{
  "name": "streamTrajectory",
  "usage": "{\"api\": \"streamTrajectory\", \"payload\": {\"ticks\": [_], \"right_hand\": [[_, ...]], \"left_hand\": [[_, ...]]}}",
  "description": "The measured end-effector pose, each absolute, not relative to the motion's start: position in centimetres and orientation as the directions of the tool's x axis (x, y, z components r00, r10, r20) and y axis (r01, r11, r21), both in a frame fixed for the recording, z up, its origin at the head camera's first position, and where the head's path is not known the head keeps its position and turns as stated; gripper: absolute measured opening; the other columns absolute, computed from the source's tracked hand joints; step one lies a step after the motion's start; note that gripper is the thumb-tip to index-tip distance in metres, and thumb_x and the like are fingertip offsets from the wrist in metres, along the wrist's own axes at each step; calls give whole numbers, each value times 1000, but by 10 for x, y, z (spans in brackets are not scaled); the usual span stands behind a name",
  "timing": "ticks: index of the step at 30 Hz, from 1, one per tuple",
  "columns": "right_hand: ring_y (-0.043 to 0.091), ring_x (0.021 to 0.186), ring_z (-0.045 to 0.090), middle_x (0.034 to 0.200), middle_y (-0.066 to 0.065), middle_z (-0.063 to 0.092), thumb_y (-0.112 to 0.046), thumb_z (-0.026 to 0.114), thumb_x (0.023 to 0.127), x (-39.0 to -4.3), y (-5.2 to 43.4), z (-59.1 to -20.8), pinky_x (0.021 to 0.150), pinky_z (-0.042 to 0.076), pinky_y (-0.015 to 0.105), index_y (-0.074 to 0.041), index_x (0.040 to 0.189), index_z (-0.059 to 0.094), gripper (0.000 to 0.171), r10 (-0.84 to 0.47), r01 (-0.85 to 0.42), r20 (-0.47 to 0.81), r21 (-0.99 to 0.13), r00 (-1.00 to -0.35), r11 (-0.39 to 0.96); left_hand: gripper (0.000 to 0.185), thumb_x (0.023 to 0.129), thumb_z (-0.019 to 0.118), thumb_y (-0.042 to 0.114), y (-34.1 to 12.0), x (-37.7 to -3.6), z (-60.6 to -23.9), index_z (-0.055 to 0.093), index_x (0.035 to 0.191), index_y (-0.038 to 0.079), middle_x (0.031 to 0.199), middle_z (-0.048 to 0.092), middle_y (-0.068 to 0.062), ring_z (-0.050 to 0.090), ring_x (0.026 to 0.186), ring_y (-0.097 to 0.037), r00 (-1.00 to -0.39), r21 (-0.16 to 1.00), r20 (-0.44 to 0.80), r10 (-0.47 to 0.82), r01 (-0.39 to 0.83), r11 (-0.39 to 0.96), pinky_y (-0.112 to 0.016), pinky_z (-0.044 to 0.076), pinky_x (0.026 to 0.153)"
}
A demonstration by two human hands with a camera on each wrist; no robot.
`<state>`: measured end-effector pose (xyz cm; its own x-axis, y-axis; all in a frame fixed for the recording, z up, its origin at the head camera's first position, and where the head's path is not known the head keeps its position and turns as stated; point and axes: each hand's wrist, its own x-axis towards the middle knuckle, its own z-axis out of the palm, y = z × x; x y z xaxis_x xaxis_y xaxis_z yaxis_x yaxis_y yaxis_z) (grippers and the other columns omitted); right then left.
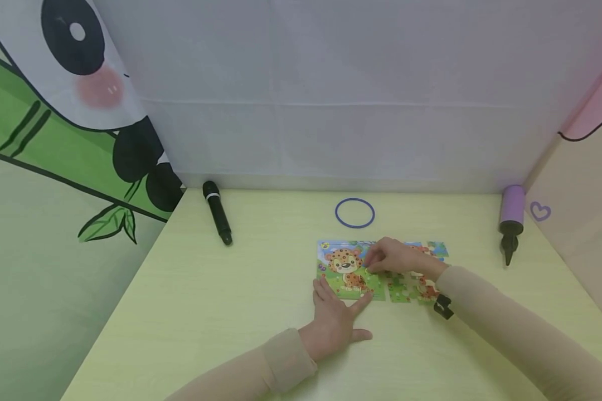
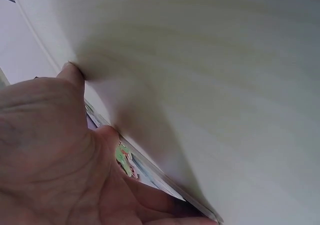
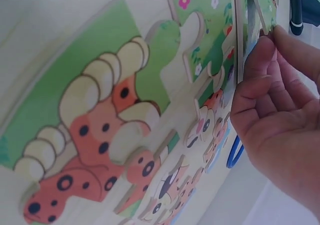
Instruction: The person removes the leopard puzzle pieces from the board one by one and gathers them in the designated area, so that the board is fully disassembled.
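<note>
A puzzle board (image 1: pixel 333 284) with a spotted cartoon leopard lies on the table. My right hand (image 1: pixel 400 257) is over its right side, thumb and forefinger pinching the edge of a thin green puzzle piece (image 3: pixel 260 4), tilted in the right wrist view. My left hand (image 1: pixel 333 322) is spread at the board's lower edge, fingertips touching it, thumb out to the right. Several puzzle pieces (image 1: pixel 400 289) lie right of the board, partly under my right forearm. Up close, a large piece (image 3: pixel 87 130) shows orange spotted limbs on green.
A black microphone (image 1: pixel 218 214) lies at the back left of the table. Behind the board is a blue ring (image 1: pixel 355 213). A purple pump-like tube (image 1: pixel 512 214) with a black nozzle lies at the right edge. A pale cloth wall (image 1: pixel 331 128) borders the back.
</note>
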<state>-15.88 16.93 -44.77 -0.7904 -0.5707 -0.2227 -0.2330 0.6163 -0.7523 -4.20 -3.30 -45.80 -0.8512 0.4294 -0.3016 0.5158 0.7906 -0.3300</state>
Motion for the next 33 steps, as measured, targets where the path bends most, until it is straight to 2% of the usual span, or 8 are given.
{"api": "streamTrajectory", "payload": {"ticks": [8, 14, 27, 33], "right_hand": [[21, 77, 65, 86, 1, 69, -10, 67, 90, -162, 181, -447, 71, 53, 36, -4, 95, 72, 10, -626, -301, -151, -775, -765, 555], [22, 80, 65, 89, 2, 69, -13, 65, 92, -161, 197, -441, 71, 53, 39, -3, 98, 72, 13, -608, -267, -165, -788, -777, 555], [24, 85, 62, 93, 2, 69, -16, 64, 93, -158, 238, -430, 77, 50, 42, -8, 99, 72, 12, -541, -194, -242, -754, -805, 627], [25, 81, 61, 92, 4, 68, -13, 63, 93, -153, 258, -424, 74, 50, 44, -5, 99, 71, 12, -526, -164, -260, -760, -810, 629]], "left_hand": [[79, 77, 16, 84, -33, -42, -458, -1, 147, 53, 136, 40, -35, 27, 129, -55, -853, -335, -303, 426, 513, 790, -52, 32, 103], [78, 78, 16, 83, -33, -41, -457, 1, 148, 52, 134, 44, -31, 27, 128, -56, -848, -329, -302, 435, 521, 788, -52, 33, 102], [79, 78, 15, 83, -33, -40, -454, 0, 148, 52, 135, 42, -32, 28, 128, -56, -849, -335, -307, 431, 520, 785, -51, 33, 102], [79, 78, 16, 83, -34, -40, -454, 1, 149, 51, 130, 53, -21, 27, 129, -55, -843, -331, -304, 444, 531, 780, -53, 31, 103]]}}
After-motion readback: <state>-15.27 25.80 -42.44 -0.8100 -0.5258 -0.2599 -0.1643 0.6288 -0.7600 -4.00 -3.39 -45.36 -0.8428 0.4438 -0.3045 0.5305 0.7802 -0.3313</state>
